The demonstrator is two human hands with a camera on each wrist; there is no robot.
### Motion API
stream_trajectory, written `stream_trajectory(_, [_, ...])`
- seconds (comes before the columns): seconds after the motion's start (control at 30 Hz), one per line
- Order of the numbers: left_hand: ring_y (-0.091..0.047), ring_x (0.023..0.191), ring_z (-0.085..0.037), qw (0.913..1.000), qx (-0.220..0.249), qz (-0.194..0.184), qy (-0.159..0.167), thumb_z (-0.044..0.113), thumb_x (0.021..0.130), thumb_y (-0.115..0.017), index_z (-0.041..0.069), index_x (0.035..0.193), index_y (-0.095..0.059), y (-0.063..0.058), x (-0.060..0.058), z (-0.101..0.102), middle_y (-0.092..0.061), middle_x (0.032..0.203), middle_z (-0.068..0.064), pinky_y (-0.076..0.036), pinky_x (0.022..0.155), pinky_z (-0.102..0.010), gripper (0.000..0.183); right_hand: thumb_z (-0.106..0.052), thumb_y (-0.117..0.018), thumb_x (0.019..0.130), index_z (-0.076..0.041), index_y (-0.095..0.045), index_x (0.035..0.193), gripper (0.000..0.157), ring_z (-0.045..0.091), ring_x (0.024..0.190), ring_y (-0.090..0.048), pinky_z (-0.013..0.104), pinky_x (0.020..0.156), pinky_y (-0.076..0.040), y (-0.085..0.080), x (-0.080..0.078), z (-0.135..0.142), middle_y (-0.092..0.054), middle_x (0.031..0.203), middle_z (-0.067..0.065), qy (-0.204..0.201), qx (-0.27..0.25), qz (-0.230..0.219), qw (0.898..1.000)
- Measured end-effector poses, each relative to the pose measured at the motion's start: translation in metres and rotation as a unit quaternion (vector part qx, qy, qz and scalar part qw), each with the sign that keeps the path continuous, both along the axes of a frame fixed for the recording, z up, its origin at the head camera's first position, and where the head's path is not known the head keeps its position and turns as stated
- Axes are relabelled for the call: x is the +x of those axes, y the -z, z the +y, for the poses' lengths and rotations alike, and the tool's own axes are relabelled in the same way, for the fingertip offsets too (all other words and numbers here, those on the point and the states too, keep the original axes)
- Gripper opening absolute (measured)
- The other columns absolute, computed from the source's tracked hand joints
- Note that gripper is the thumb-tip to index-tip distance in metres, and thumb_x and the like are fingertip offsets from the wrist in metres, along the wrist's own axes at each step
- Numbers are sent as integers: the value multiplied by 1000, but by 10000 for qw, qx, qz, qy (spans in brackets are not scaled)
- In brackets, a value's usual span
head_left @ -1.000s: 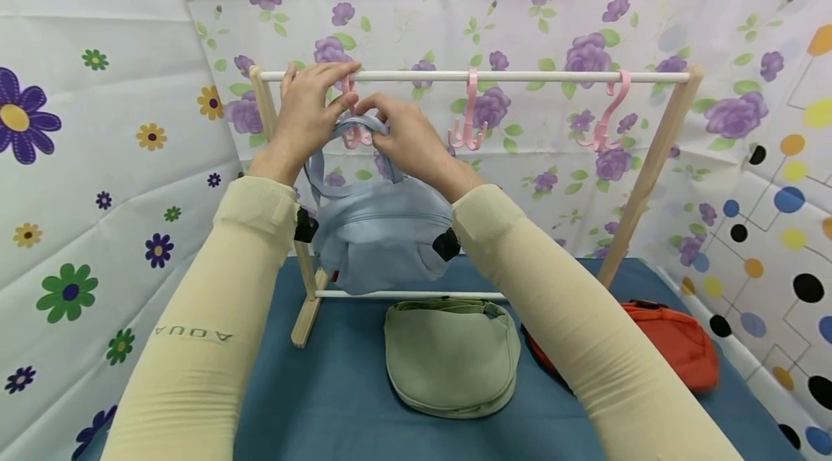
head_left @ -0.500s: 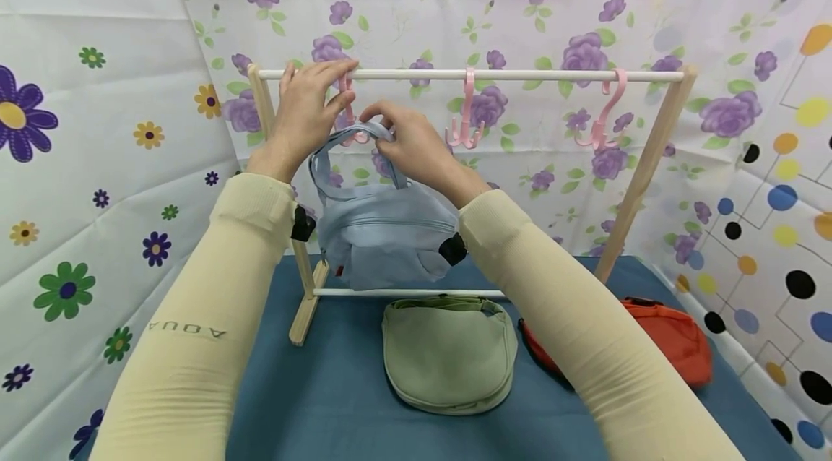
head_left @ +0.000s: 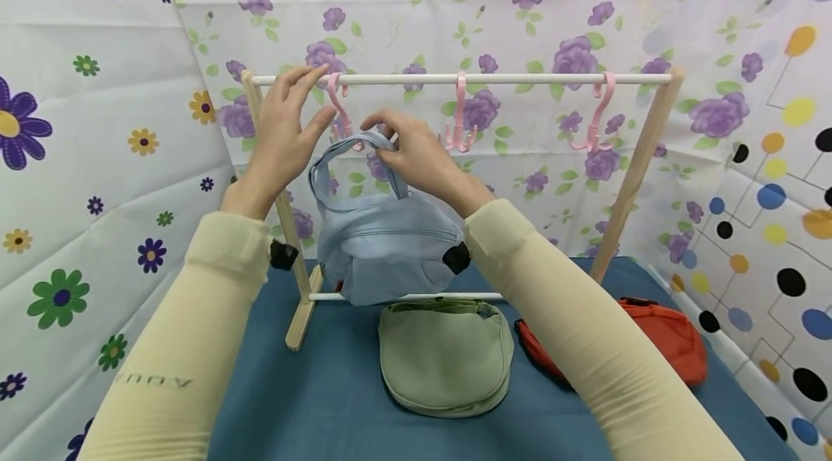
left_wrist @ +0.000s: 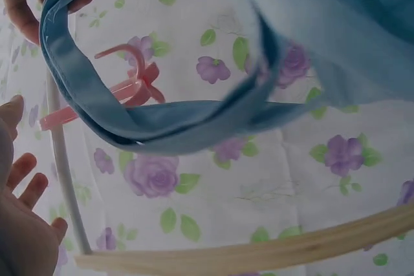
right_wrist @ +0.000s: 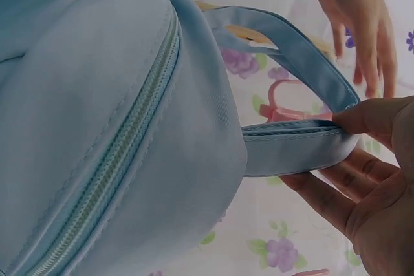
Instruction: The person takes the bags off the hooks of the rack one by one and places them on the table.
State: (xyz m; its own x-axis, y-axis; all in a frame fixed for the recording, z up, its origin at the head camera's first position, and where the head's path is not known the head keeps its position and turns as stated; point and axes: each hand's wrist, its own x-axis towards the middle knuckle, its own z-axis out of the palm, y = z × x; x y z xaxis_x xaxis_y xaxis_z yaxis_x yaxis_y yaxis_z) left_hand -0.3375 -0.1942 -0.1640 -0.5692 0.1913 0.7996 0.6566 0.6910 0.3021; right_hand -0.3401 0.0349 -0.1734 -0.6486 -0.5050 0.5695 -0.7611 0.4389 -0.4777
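A light blue zippered bag [head_left: 390, 244] hangs from my right hand [head_left: 422, 157], which pinches its strap [right_wrist: 291, 153] between thumb and fingers. Behind the strap's loop is the leftmost pink hook [head_left: 339, 107], hung on a white rail [head_left: 403, 79]; in the left wrist view the hook [left_wrist: 132, 88] shows partly through the loop. My left hand [head_left: 282, 132] is just left of that hook, its fingers extended near the rail and holding nothing. The right wrist view shows its fingers [right_wrist: 369, 43] hanging loose beyond the strap.
Two more pink hooks, one mid-rail [head_left: 460, 114] and one at right [head_left: 598, 114], hang from the wooden-framed rack [head_left: 633, 183]. A green bag [head_left: 445, 360] and an orange-red bag [head_left: 669, 342] lie on the blue cloth [head_left: 292, 403]. Floral sheets stand behind and beside.
My left hand has drawn away to the left from the hook, its fingers spreading. The right hand has brought the strap slightly lower, and the hook shows more fully.
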Motion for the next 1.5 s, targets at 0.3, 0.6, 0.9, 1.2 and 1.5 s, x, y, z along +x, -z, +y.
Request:
stream_trajectory(0.3, [-41, 134, -39, 9935, 780, -573, 603, 20, 108, -59, 8, 160, -39, 71, 23, -24, -40, 145, -26, -32, 108, -58, 57, 0, -63, 100, -12, -64, 133, 35, 22, 78, -67, 33, 70, -56, 2, 2, 6, -65, 100, 9, 30, -108, -49, 9999])
stream_trajectory(0.6, [-34, 144, -46, 9451, 676, -2926, 1287, 27, 104, -67, 10, 168, -7, 130, 25, -34, -19, 161, -24, -36, 113, -63, 89, 1, -64, 101, -9, -64, 134, 35, 23, 77, -67, 34, 72, -57, 2, 6, 7, -62, 98, 10, -146, -226, -111, 9996])
stream_trajectory(0.9, [-34, 150, -41, 9036, 1146, -3556, 2094, 7, 95, -77, 13, 165, -18, 142, 23, -31, -21, 170, -14, -43, 110, -59, 91, -3, -66, 102, -12, -62, 136, 35, 23, 82, -67, 36, 77, -57, 4, 9, 15, -64, 104, 11, -211, -312, -266, 9989])
stream_trajectory(1.2, [-34, 150, -37, 8884, 1691, -3631, 2243, 8, 100, -71, 10, 166, -15, 140, 29, -33, -16, 172, -11, -51, 95, -19, 87, 0, -66, 101, -13, -59, 142, 43, 26, 87, -68, 36, 84, -56, 10, 4, 26, -61, 109, 11, -298, -86, -472, 9984])
stream_trajectory(1.5, [-57, 132, -21, 8709, 1924, -3460, 2914, -3, 97, -70, 12, 159, -34, 133, 31, -29, -53, 149, -11, -53, 98, -29, 73, 2, -66, 100, -12, -57, 143, 46, 25, 86, -71, 41, 82, -57, 10, 3, 32, -60, 105, 13, -467, -124, -693, 9964])
